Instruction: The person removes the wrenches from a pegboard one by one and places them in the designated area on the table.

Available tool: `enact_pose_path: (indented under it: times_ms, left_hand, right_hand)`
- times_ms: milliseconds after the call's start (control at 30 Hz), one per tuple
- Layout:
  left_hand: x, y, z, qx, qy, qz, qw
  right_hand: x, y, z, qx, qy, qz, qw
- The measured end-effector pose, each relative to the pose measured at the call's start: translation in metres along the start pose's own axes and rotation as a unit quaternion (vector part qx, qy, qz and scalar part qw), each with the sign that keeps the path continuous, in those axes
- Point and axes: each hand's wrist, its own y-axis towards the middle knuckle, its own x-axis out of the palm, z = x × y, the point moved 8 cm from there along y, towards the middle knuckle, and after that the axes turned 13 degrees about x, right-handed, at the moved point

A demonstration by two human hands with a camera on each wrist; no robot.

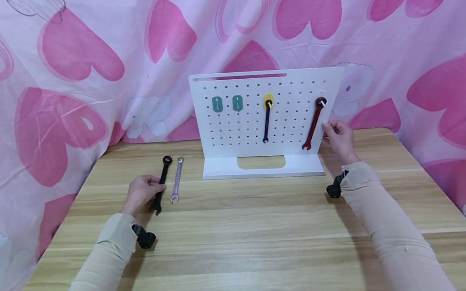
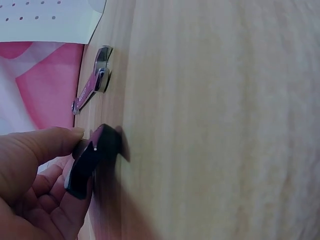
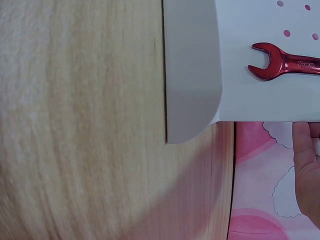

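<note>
Wooden table [image 1: 240, 236] carries pegboard [image 1: 240, 136] and silver wrench [image 1: 177, 179].

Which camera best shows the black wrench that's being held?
The head view, because both ends of the black wrench show there. The left wrist view shows mostly one end, up close; the right wrist view doesn't show it.

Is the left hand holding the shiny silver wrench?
No, the left hand holds the black wrench, and the silver wrench lies beside it.
</note>
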Motion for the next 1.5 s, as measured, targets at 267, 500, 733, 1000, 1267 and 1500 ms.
enact_pose_path:
  times_ms: [267, 500, 733, 1000, 1267, 1500]
  left_hand:
    - [-0.002, 0.001, 0.000, 0.019, 0.056, 0.007, 0.9982]
    - [-0.002, 0.000, 0.006, 0.024, 0.079, 0.014, 0.9965]
    - [-0.003, 0.000, 0.010, 0.044, 0.117, 0.019, 0.9920]
    - [-0.005, -0.002, 0.013, 0.047, 0.137, 0.021, 0.9892]
    - [-0.005, -0.001, 0.014, 0.050, 0.151, 0.017, 0.9871]
    - [-0.005, -0.001, 0.012, 0.043, 0.149, 0.012, 0.9878]
  right_hand:
    - [-0.002, 0.004, 0.005, -0.006, -0.015, 0.005, 1.000]
    - [-0.003, 0.005, 0.005, -0.007, -0.016, 0.007, 1.000]
    - [-0.003, 0.005, 0.006, -0.014, 0.015, 0.009, 1.000]
    - [0.003, -0.004, -0.002, -0.002, 0.034, 0.001, 0.999]
    - [0.002, -0.002, 0.000, 0.000, 0.025, 0.008, 1.000]
    - [0.002, -0.004, 0.000, -0.001, 0.011, 0.003, 1.000]
